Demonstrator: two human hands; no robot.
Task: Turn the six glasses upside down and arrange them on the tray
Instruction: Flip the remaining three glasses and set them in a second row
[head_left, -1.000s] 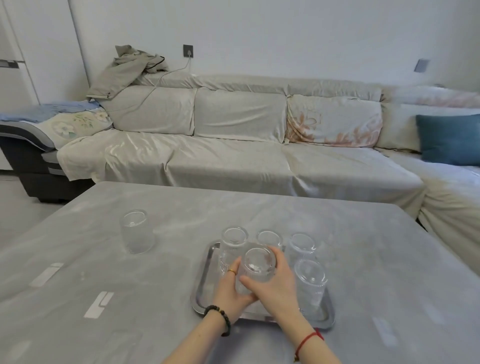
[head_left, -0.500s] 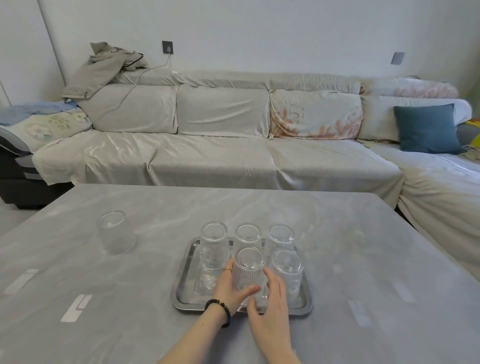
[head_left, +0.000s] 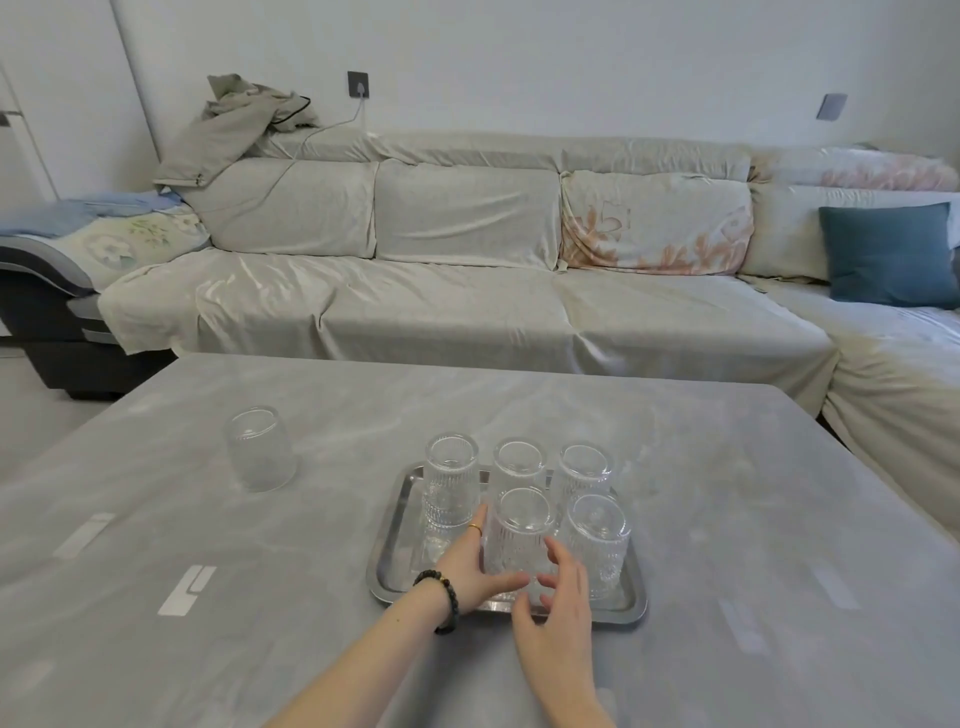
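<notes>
A steel tray (head_left: 387, 566) lies on the grey table and carries several ribbed clear glasses, all upside down. The back row holds three: left (head_left: 451, 475), middle (head_left: 519, 460) and right (head_left: 585, 467). In the front row stand a middle glass (head_left: 521, 535) and a right glass (head_left: 598, 543); the front left spot is bare. My left hand (head_left: 467, 566) wraps the front middle glass from its left side, thumb across its base. My right hand (head_left: 558, 616) hovers just in front of that glass, fingers apart. Another upturned glass (head_left: 258, 449) stands alone on the table, far left of the tray.
A long covered sofa (head_left: 467, 312) runs behind the table's far edge, with a teal cushion (head_left: 883, 254) at the right. Pale tape marks (head_left: 187, 590) are stuck on the tabletop to the left of the tray and to its right.
The glass held by both hands has come down onto the tray's front middle. My right hand has come off it and drawn back slightly; the left hand stays on it.
</notes>
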